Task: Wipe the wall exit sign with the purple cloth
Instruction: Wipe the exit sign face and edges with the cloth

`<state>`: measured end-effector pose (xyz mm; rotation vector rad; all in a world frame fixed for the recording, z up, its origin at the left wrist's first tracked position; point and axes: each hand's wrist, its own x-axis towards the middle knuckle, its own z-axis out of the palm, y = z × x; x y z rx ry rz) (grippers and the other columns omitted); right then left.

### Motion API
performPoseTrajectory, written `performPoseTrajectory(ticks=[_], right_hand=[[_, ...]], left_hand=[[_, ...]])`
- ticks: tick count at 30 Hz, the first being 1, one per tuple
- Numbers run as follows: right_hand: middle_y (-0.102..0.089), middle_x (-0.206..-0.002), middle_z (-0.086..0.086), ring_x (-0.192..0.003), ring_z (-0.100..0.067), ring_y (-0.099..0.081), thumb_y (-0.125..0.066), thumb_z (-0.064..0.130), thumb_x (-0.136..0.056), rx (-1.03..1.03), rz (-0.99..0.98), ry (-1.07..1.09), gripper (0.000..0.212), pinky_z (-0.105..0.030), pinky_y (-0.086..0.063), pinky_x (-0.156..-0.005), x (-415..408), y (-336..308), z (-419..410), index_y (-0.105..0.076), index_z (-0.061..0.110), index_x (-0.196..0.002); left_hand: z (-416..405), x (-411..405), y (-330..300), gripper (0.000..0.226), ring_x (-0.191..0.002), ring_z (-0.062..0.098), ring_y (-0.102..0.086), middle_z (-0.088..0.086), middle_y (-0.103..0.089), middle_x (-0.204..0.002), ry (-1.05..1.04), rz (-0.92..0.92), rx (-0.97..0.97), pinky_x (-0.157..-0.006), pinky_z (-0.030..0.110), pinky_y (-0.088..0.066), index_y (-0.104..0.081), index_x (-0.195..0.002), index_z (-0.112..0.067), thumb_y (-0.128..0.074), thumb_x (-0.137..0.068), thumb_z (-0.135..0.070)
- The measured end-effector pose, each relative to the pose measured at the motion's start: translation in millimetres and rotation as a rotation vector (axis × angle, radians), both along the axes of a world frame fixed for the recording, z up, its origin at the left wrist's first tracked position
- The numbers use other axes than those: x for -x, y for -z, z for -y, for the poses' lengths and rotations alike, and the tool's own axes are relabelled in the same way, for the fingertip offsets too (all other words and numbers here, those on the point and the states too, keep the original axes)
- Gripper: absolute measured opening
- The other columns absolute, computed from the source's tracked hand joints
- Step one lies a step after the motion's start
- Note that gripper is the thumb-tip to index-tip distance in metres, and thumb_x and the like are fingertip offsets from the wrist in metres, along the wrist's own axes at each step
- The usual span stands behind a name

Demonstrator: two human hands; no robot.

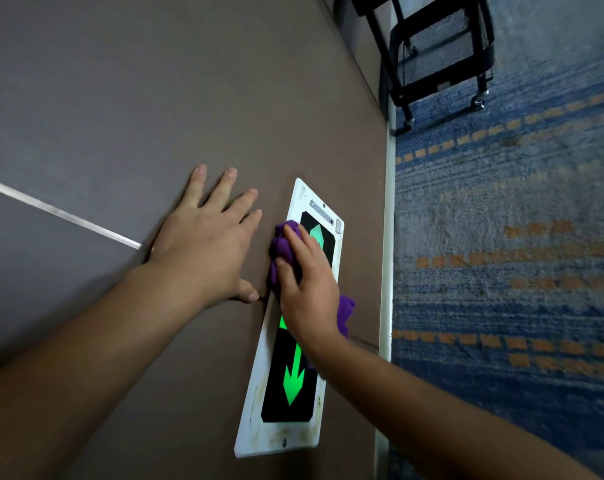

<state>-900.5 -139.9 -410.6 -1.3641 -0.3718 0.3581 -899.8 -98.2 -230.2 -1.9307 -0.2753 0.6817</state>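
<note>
Exit sign (295, 375): long, wall-mounted near the floor edge, long axis running away from the viewer. Right hand (307, 289) presses the bunched purple cloth (285, 247) on its middle. Left hand (203, 237) lies flat, fingers spread, just beside the sign.

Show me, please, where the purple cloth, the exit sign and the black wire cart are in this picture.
purple cloth (282, 244): head view, bunched part left of the right hand's fingers.
exit sign (295, 377): head view, lower green arrow on its black panel.
black wire cart (439, 46): head view, mesh shelf, top right.
</note>
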Motion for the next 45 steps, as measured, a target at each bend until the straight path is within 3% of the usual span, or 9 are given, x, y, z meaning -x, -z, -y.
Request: performPoseTrajectory(ticks=[12,17,21,29,39,45], right_hand=[[-0.046,-0.160,-0.003,-0.149,-0.026,-0.039,-0.045,0.025,-0.107,0.127,0.046,0.015,0.050,-0.041,-0.034,-0.119,-112,-10,-48,-0.042,0.019,-0.156],[-0.029,-0.169,-0.002,-0.157,-0.027,-0.021,-0.039,0.029,-0.110,0.208,0.152,-0.011,0.053,-0.040,-0.022,-0.126,-92,-7,-40,-0.029,0.022,-0.162],[-0.033,-0.168,-0.002,-0.157,-0.028,-0.022,-0.044,0.025,-0.109,0.153,0.301,-0.015,0.053,-0.035,-0.016,-0.128,-69,-6,-28,-0.034,0.018,-0.160],[-0.028,-0.169,-0.007,-0.156,-0.027,-0.024,-0.039,0.027,-0.111,0.184,0.097,-0.036,0.055,-0.037,-0.021,-0.126,-99,-12,-41,-0.025,0.015,-0.163],[-0.017,-0.173,0.002,-0.161,-0.015,-0.007,-0.038,0.032,-0.111,0.164,0.182,-0.121,0.059,-0.039,-0.016,-0.129,0,8,6,-0.017,0.021,-0.164],[-0.017,-0.173,0.004,-0.160,-0.012,-0.009,-0.040,0.033,-0.108,0.126,0.244,-0.138,0.060,-0.037,-0.016,-0.129,47,8,29,-0.017,0.026,-0.163]], left_hand=[[3,-4,0,0.125,-0.160,0.034,0.013,0.006,0.002,-0.174,-0.038,-0.025,0.010,-0.124,0.066,0.006,-0.007,-0.164,-0.015,-0.051,-0.074,-0.089],[4,-6,2,0.125,-0.160,0.033,0.013,0.007,0.004,-0.174,-0.052,-0.067,-0.019,-0.123,0.069,0.005,-0.003,-0.164,-0.013,-0.050,-0.076,-0.088],[7,-8,6,0.125,-0.160,0.032,0.012,0.005,0.003,-0.174,-0.073,-0.084,-0.043,-0.120,0.071,0.006,-0.002,-0.164,-0.012,-0.053,-0.077,-0.085],[8,-6,0,0.122,-0.160,0.032,0.012,0.004,0.001,-0.174,-0.065,-0.094,-0.020,-0.122,0.071,0.003,-0.003,-0.164,-0.013,-0.049,-0.079,-0.086],[11,-6,1,0.120,-0.160,0.032,0.011,0.003,0.001,-0.174,-0.067,-0.092,-0.029,-0.122,0.071,0.003,-0.004,-0.164,-0.013,-0.050,-0.080,-0.085],[16,7,1,0.109,-0.160,0.034,0.008,0.005,-0.003,-0.174,-0.029,0.002,-0.010,-0.125,0.064,0.003,-0.009,-0.164,-0.015,-0.048,-0.086,-0.080]])
